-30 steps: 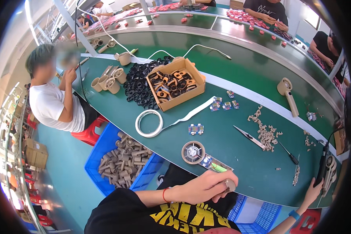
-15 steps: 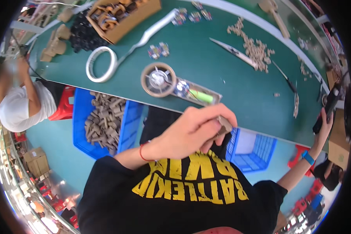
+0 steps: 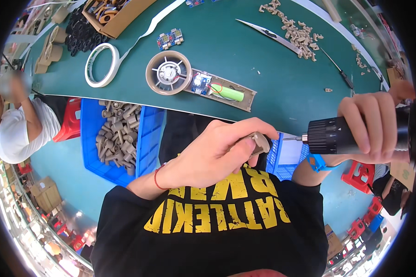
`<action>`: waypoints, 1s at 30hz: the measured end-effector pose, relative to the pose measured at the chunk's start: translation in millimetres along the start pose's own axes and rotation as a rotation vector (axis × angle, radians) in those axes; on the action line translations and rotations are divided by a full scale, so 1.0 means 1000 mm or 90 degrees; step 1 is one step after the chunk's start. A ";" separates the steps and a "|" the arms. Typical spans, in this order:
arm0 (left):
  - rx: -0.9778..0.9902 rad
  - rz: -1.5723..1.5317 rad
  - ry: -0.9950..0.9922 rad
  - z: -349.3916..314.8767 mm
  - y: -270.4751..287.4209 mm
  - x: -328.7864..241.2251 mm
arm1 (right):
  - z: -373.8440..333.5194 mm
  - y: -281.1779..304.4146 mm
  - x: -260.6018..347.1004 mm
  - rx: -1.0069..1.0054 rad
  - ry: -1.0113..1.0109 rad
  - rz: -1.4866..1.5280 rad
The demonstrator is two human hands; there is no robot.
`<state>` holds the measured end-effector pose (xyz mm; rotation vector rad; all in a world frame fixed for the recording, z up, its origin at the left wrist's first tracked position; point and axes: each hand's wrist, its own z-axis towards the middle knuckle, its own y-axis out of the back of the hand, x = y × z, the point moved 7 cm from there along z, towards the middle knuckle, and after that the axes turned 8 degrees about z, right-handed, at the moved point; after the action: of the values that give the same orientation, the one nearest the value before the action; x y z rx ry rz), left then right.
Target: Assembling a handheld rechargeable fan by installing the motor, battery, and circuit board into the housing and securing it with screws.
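Observation:
My left hand [image 3: 208,150] is closed round a small beige plastic piece [image 3: 262,144], pinched between thumb and fingers in front of my chest. In my right hand [image 3: 372,121] is a black power screwdriver [image 3: 327,137], held level. Its thin bit points left and ends close to the left fingertips; I cannot tell whether it touches the piece. Beyond my left hand, on the table, lies an opened handheld fan with a beige ring head [image 3: 188,74]. Its open handle shell [image 3: 245,100] shows a green battery [image 3: 229,92], wires and a small circuit board [image 3: 201,83].
On the green table [image 3: 212,51] are a white tape roll [image 3: 88,69], circuit boards [image 3: 170,39], small beige parts [image 3: 300,39], a pointed blade [image 3: 268,33] and a screwdriver [image 3: 344,78]. A blue bin [image 3: 150,138] holds beige parts. Another person [image 3: 25,122] sits at left.
My right hand has brought the power screwdriver from the table's right side in to my left hand. The left hand still holds the beige piece. The view has shifted slightly.

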<state>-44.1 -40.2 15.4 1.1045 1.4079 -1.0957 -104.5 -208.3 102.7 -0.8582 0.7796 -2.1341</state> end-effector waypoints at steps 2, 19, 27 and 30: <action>-0.016 0.002 -0.008 -0.002 0.000 0.001 | 0.006 -0.001 -0.007 -0.005 0.025 0.037; -0.092 0.170 -0.104 0.001 0.001 0.007 | 0.006 0.007 -0.024 0.063 0.016 0.105; -0.046 0.157 -0.125 0.003 -0.001 0.001 | -0.003 0.006 -0.024 0.038 0.137 0.121; -0.042 0.141 -0.131 0.003 -0.003 0.002 | -0.008 0.006 -0.024 0.022 0.132 0.134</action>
<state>-46.6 -43.3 13.0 1.0416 1.1235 -0.9671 -95.0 -191.0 85.4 -0.5172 0.8925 -2.0610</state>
